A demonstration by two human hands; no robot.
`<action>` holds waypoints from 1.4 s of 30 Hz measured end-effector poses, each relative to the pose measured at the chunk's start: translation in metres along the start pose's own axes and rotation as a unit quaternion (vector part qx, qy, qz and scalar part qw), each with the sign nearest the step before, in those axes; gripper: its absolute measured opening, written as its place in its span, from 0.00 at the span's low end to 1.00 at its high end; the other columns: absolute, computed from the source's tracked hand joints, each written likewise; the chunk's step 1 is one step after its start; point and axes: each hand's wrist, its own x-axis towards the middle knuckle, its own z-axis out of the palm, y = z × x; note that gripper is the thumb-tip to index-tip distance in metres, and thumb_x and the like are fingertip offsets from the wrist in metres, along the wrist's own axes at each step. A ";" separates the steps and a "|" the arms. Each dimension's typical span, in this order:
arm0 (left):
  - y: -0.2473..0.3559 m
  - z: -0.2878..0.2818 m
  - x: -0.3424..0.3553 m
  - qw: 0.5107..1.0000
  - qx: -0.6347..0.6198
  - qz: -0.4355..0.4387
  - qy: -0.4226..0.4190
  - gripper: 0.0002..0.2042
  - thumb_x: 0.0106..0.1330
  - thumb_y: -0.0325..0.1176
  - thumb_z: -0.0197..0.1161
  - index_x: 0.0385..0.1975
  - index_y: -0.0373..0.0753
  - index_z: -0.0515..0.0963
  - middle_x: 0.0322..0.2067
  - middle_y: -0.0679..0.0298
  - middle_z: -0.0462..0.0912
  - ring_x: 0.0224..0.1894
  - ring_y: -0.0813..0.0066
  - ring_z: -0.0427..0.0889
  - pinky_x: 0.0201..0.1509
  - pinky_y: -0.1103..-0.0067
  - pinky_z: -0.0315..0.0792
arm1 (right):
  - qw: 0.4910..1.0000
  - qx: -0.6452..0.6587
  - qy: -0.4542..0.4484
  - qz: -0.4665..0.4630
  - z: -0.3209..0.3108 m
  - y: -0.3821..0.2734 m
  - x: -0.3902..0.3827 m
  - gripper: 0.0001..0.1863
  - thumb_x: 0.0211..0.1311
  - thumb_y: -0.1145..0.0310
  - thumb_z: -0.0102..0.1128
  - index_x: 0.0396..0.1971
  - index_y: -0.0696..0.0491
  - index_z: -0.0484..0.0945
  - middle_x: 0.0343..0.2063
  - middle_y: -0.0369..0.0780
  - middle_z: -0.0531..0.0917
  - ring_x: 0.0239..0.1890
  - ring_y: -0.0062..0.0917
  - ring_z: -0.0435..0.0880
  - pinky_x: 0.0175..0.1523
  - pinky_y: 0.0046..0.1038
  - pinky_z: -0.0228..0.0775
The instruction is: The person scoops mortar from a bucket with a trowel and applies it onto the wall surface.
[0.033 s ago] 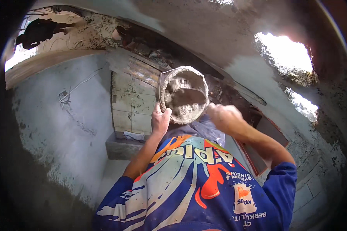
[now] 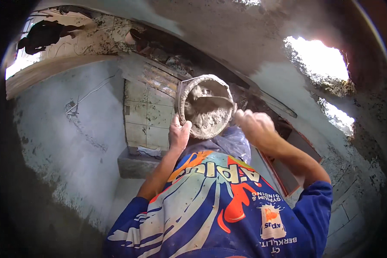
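A round bucket (image 2: 180, 103), crusted with grey mortar, is held up in front of my chest with its mouth facing me. Wet mortar (image 2: 209, 121) lies inside it. My left hand (image 2: 179, 134) is closed on the bucket's near left rim, thumb on the outside edge. To the right of the bucket, my right hand (image 2: 256, 125) is closed round the handle end of a trowel, the handle mostly hidden by the fingers. The trowel's blade (image 2: 216, 102) reaches over the right rim into the mortar. A thin wire handle (image 2: 179, 88) runs along the bucket's left side.
A plastered wall (image 2: 69, 142) with loose wires (image 2: 72, 110) stands at left. Bright holes (image 2: 317, 60) break the wall at right. Below are stained floor tiles (image 2: 135, 112), boards (image 2: 161, 79) and a grey ledge (image 2: 135, 167). A person (image 2: 43, 36) is far off at upper left.
My right hand has shifted slightly right, and the trowel blade has tilted and risen, so more mortar shows beneath it. The left hand and bucket have stayed nearly still.
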 end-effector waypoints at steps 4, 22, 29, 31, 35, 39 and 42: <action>0.012 0.004 -0.006 1.000 0.002 0.006 0.000 0.09 0.54 0.32 0.59 0.28 0.36 0.67 0.21 0.60 0.73 0.24 0.66 0.72 0.34 0.69 0.69 | 0.993 -0.103 0.012 0.057 0.056 0.037 0.028 0.07 0.59 0.68 0.52 0.33 0.56 0.74 0.19 0.45 0.80 0.23 0.38 0.84 0.26 0.38 0.76; -0.001 -0.021 0.002 0.977 -0.190 0.039 -0.091 0.17 0.59 0.25 0.56 0.50 0.35 0.73 0.39 0.67 0.80 0.38 0.81 0.75 0.47 0.80 0.71 | 0.993 0.110 -0.029 0.009 0.060 -0.017 -0.002 0.10 0.60 0.67 0.52 0.38 0.56 0.70 0.29 0.46 0.80 0.32 0.40 0.83 0.34 0.37 0.76; 0.029 -0.020 -0.005 0.996 -0.011 -0.004 -0.091 0.09 0.55 0.26 0.57 0.36 0.35 0.73 0.27 0.71 0.73 0.28 0.82 0.67 0.34 0.80 0.68 | 0.991 -0.027 -0.008 0.128 0.037 0.022 0.021 0.08 0.58 0.71 0.52 0.37 0.56 0.73 0.27 0.45 0.79 0.30 0.37 0.84 0.33 0.35 0.77; 0.009 -0.013 0.001 0.997 -0.011 0.015 -0.080 0.08 0.55 0.25 0.57 0.35 0.35 0.73 0.26 0.71 0.73 0.27 0.84 0.66 0.33 0.80 0.68 | 0.989 0.067 -0.094 0.087 0.087 0.031 0.047 0.07 0.57 0.72 0.51 0.34 0.58 0.74 0.27 0.48 0.79 0.30 0.40 0.83 0.35 0.37 0.77; 0.026 -0.008 0.004 0.992 -0.111 0.032 -0.044 0.10 0.57 0.24 0.56 0.40 0.35 0.73 0.29 0.69 0.76 0.29 0.81 0.71 0.36 0.80 0.71 | 0.965 0.242 -0.072 -0.071 0.131 -0.005 0.039 0.14 0.55 0.66 0.54 0.35 0.61 0.71 0.27 0.54 0.80 0.33 0.48 0.81 0.37 0.44 0.74; 0.002 -0.002 -0.015 0.990 -0.126 0.055 0.014 0.11 0.57 0.25 0.56 0.40 0.34 0.74 0.29 0.65 0.78 0.29 0.78 0.73 0.37 0.77 0.72 | 0.973 0.189 -0.121 -0.047 0.081 -0.011 0.007 0.17 0.58 0.60 0.56 0.37 0.60 0.71 0.30 0.53 0.81 0.36 0.49 0.81 0.40 0.46 0.72; 0.006 0.007 -0.026 0.999 -0.025 0.006 0.025 0.11 0.55 0.28 0.57 0.38 0.33 0.74 0.27 0.61 0.78 0.28 0.76 0.73 0.36 0.76 0.71 | 0.986 0.112 -0.118 -0.026 0.044 0.018 -0.022 0.15 0.61 0.61 0.54 0.37 0.58 0.72 0.29 0.50 0.79 0.34 0.44 0.81 0.37 0.43 0.73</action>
